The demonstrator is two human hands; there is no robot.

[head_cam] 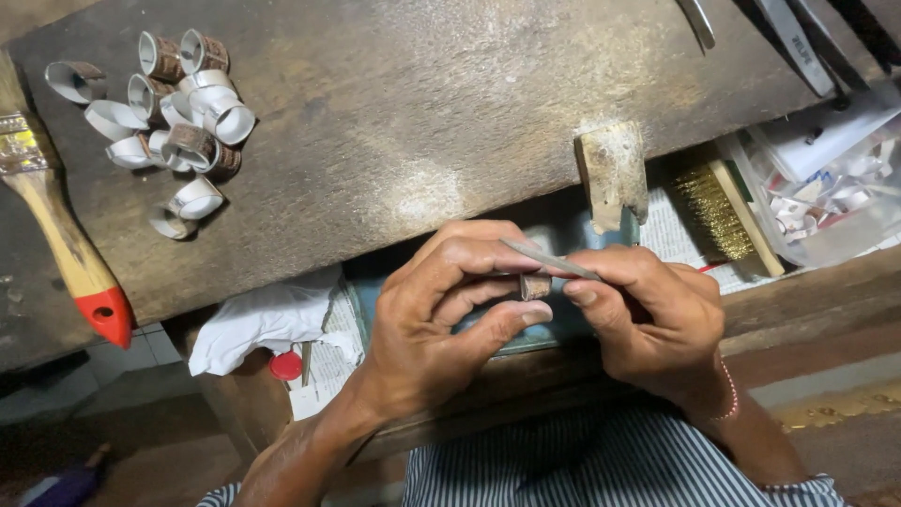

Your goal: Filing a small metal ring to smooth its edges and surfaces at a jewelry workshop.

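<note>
My left hand [441, 319] pinches a small brown metal ring [535, 285] between thumb and fingers, just below the bench edge. My right hand [652, 319] grips a thin grey metal file [549, 258], whose tip lies across the top of the ring. Both hands meet in front of a worn wooden bench peg [612, 174] that juts out from the dark wooden workbench [413, 113]. A pile of several silver and brown rings [178, 113] lies on the bench at the far left, away from both hands.
A paintbrush with a wooden handle and red tip [66, 244] lies at the left edge. A brass wire brush [723, 211] and a clear plastic box of metal scraps [826, 192] sit right. White cloth [267, 324] and newspaper line the drawer below. Tools [798, 42] rest top right.
</note>
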